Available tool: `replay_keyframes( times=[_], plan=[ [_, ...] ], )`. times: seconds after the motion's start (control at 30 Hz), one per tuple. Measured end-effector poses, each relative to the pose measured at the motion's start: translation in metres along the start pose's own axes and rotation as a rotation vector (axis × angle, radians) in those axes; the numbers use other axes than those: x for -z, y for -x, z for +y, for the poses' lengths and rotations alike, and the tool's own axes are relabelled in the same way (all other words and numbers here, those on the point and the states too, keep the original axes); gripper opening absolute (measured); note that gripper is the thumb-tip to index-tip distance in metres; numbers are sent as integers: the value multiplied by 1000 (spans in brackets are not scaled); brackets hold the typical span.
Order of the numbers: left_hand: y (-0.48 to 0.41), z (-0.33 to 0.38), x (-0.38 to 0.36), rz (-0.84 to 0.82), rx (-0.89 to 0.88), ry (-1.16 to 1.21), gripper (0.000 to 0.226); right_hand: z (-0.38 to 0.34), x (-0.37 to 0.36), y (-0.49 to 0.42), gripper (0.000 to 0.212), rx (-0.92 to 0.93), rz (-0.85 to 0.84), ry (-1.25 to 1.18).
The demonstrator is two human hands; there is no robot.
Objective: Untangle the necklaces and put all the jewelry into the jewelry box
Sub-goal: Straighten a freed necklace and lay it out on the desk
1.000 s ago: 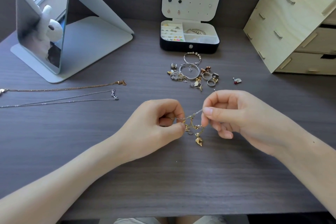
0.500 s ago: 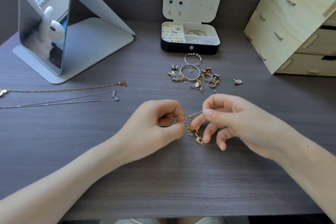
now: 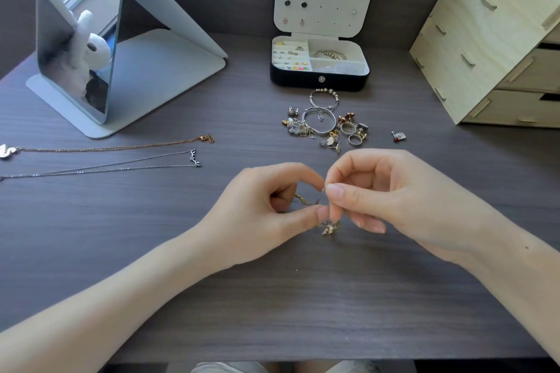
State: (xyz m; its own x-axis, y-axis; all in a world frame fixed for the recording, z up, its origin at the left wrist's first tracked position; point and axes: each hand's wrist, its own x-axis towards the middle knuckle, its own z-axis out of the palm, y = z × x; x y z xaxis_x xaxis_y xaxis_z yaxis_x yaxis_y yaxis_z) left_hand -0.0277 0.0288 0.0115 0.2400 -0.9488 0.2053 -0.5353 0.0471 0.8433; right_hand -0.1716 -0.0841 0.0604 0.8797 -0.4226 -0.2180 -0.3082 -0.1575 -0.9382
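My left hand (image 3: 266, 209) and my right hand (image 3: 391, 194) meet at the table's middle, both pinching a small tangle of thin chains (image 3: 316, 200). Gold charms (image 3: 331, 226) dangle beneath my fingertips. Two necklaces lie stretched out at the left: a gold one (image 3: 115, 148) and a silver one (image 3: 106, 166). A heap of bracelets, rings and earrings (image 3: 325, 124) lies in front of the open jewelry box (image 3: 319, 82), whose white compartments hold several small pieces. One small red earring (image 3: 398, 136) sits apart on the right.
A tilted standing mirror (image 3: 75, 48) on a pale base occupies the back left. A light wooden drawer unit (image 3: 497, 39) stands at the back right. The dark wood table (image 3: 272, 297) runs to its front edge just below my forearms.
My hands have drawn closer together. My right fingers curled back in and shifted their pinch on the chain; the charms now hang lower, under my right fingertips.
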Motion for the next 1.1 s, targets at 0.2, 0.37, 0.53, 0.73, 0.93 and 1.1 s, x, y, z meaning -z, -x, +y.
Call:
replay_keyframes(
  times=[0.2,0.37,0.53,0.73,0.93,1.1],
  plan=[
    [1,-4,-2,64,-14,-106,13,3,3,-4,10,72,120,373],
    [3,-5,-3,117,-32,-312,13,3,2,-1,7,-17,47,320],
    [4,-6,-3,153,-14,-345,12,10,3,0,12,-38,174,551],
    [4,-3,-1,101,6,-270,15,8,-1,5,17,45,268,667],
    [3,-1,-1,60,15,-208,16,6,7,9,13,116,255,495],
    [3,-1,-1,64,4,-216,18,5,9,9,7,142,163,172]
  ],
)
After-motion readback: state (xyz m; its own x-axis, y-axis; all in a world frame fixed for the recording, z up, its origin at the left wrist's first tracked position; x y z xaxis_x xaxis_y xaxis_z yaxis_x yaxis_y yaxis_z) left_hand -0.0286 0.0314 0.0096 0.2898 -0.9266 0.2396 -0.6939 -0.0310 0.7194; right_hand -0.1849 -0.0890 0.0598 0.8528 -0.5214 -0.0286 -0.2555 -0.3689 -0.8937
